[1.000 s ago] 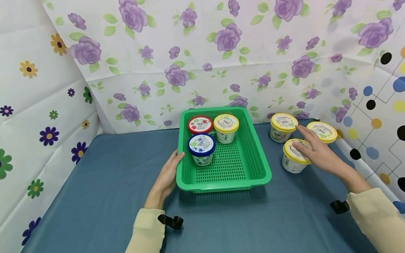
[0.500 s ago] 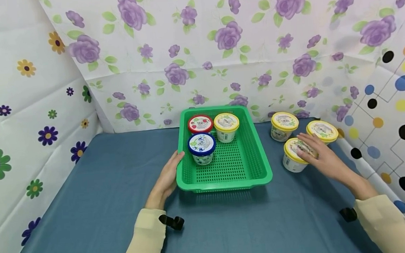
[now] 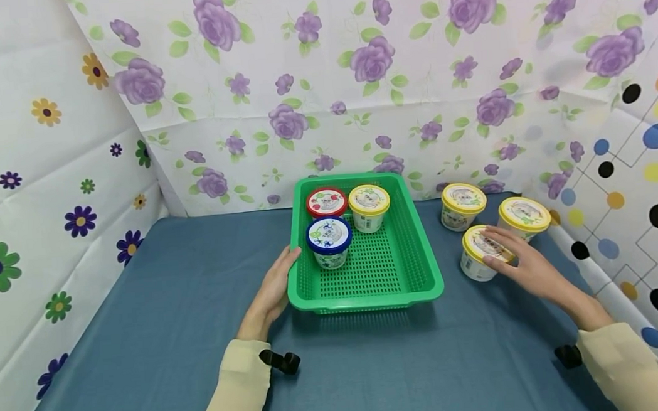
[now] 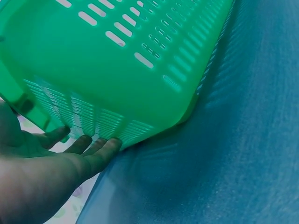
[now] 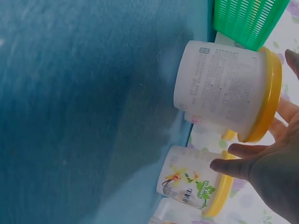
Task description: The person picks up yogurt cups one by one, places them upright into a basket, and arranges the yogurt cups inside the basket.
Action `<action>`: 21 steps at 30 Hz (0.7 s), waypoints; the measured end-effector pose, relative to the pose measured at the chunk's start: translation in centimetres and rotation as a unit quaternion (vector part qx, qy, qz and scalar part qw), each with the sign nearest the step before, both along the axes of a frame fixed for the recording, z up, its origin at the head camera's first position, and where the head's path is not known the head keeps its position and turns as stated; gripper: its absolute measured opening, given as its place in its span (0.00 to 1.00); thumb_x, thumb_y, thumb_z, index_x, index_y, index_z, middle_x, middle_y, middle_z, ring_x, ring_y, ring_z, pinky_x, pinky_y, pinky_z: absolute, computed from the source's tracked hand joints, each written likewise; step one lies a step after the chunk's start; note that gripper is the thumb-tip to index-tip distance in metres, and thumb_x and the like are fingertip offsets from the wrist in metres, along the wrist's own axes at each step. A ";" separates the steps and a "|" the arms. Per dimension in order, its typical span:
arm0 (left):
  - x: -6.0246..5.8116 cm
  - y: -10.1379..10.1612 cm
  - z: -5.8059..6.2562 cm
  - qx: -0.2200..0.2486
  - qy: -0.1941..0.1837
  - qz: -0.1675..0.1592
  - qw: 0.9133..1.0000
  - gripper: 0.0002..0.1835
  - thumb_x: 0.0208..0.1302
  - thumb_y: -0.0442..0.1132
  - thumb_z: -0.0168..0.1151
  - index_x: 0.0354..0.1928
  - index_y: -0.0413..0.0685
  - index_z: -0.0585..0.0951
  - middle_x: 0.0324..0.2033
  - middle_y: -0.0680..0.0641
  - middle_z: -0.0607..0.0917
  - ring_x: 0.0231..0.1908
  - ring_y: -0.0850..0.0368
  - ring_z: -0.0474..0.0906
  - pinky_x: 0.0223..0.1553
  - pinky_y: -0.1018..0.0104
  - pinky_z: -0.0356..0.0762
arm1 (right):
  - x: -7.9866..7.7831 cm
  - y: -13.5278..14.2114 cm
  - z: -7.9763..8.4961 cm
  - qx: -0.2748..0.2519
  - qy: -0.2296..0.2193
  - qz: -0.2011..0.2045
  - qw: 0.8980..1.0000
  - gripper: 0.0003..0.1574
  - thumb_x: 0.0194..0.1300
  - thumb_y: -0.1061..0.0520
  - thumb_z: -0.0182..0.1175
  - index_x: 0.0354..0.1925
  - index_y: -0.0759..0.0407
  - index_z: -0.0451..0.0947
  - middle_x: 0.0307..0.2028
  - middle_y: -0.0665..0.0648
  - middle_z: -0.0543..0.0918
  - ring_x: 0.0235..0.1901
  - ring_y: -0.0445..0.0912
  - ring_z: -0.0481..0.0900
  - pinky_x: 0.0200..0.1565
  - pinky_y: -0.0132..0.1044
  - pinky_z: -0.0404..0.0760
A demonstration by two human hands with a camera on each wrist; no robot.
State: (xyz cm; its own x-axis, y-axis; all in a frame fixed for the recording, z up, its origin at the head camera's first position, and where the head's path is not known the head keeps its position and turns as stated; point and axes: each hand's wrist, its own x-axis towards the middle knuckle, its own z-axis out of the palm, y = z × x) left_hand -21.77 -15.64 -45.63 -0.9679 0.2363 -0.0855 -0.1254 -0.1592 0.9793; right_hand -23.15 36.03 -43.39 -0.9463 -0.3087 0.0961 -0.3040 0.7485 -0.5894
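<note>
My left hand (image 3: 271, 291) holds the left side of a green plastic basket (image 3: 363, 301), thumb at the rim. In the left wrist view its fingers (image 4: 105, 151) lie against the slotted outer wall. In the basket are a red-lidded tub (image 3: 327, 201), a blue-lidded tub (image 3: 329, 240) and a yellow-lidded tub (image 3: 368, 206). My right hand (image 3: 531, 272) hovers with spread fingers over the nearest of three yellow-lidded tubs at the right (image 3: 476, 265). The right wrist view shows thumb and fingers around that tub's lid (image 5: 268, 98), apart from each other.
Behind the near tub stand two more yellow-lidded tubs, one at the back (image 3: 463, 207) and one farther right (image 3: 524, 215), close to the dotted side cloth (image 3: 624, 225). A blue cloth (image 3: 418, 363) covers the table. Flowered cloth (image 3: 321, 74) hangs behind.
My right hand has drawn back a little toward the right and front, so more of the near tub's lid and the rear tubs shows. My left hand and the basket stay put.
</note>
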 end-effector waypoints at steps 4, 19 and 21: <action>0.0 0.1 0.0 0.002 -0.001 -0.002 1.000 0.35 0.84 0.58 0.44 0.84 0.58 0.51 0.72 0.37 0.69 0.69 0.36 0.68 0.65 0.46 0.70 | -0.1 0.1 -0.4 -0.012 0.001 -0.003 1.000 0.43 0.77 0.42 0.61 0.81 0.53 0.60 0.80 0.64 0.55 0.76 0.72 0.52 0.62 0.78 0.57; 0.1 0.1 0.0 -0.003 0.000 0.004 1.000 0.37 0.83 0.59 0.46 0.84 0.57 0.49 0.74 0.39 0.67 0.71 0.38 0.67 0.68 0.44 0.67 | -0.5 0.5 -0.9 -0.072 -0.019 -0.001 0.997 0.40 0.76 0.47 0.65 0.78 0.54 0.65 0.79 0.65 0.54 0.76 0.71 0.52 0.62 0.78 0.56; 0.1 0.1 -0.1 -0.004 0.001 0.004 1.000 0.37 0.83 0.59 0.45 0.84 0.57 0.49 0.74 0.39 0.66 0.71 0.38 0.67 0.67 0.45 0.67 | -0.6 0.6 -0.9 -0.075 -0.022 0.000 0.997 0.40 0.75 0.48 0.65 0.78 0.54 0.66 0.79 0.65 0.54 0.76 0.70 0.51 0.62 0.78 0.56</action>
